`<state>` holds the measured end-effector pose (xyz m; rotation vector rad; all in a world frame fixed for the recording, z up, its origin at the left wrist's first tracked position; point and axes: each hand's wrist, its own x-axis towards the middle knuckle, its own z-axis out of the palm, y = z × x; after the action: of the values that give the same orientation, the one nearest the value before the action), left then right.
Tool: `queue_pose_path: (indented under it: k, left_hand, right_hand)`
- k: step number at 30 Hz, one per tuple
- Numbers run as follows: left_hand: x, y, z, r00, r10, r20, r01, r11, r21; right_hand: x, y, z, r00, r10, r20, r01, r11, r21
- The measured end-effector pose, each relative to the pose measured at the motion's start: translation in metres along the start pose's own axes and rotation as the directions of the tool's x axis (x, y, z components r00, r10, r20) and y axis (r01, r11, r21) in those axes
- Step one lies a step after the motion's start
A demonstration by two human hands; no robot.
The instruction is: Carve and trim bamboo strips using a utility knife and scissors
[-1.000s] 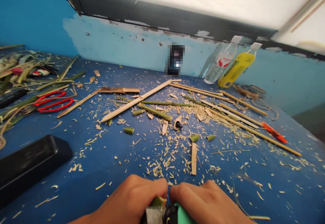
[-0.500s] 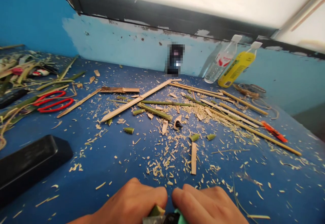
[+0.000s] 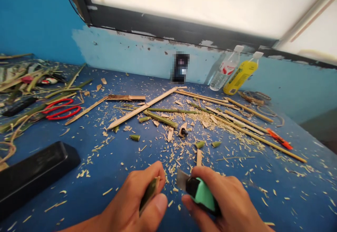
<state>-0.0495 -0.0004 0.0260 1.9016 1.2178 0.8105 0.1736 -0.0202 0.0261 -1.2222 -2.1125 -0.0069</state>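
- Closed grips both sides: our right hand around the green-handled cutter, our left hand clasping a bamboo piece.
- Well beyond the cutter, rightward: clear bottle, fill level we can't tell; yellow bottle beside it, contents hidden.
- Bamboo piece: left of the cutter, apart from its blade; long axis slants, upper end tipped cutterward; left hand nearer.

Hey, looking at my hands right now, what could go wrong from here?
The flat metal blade of the mint-green and black cutter in your right hand points toward your bare left hand, so a slip might cut it. The green bamboo piece in that hand could be hard to steady, since little shows beyond your grip.
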Motion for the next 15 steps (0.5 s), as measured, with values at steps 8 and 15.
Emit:
queue_pose_path:
  k: [8, 15]
  left_hand:
    - [0.008, 0.014, 0.002, 0.999, -0.052, -0.010, 0.050, 0.988, -0.143]
    - [0.022, 0.016, -0.003, 0.985, -0.123, 0.124, 0.160, 0.919, -0.361]
  right_hand:
    - [0.001, 0.004, 0.001, 0.992, -0.062, 0.108, 0.061, 0.998, 0.013]
    - [0.004, 0.003, 0.006, 0.988, -0.125, 0.089, 0.129, 0.991, -0.038]
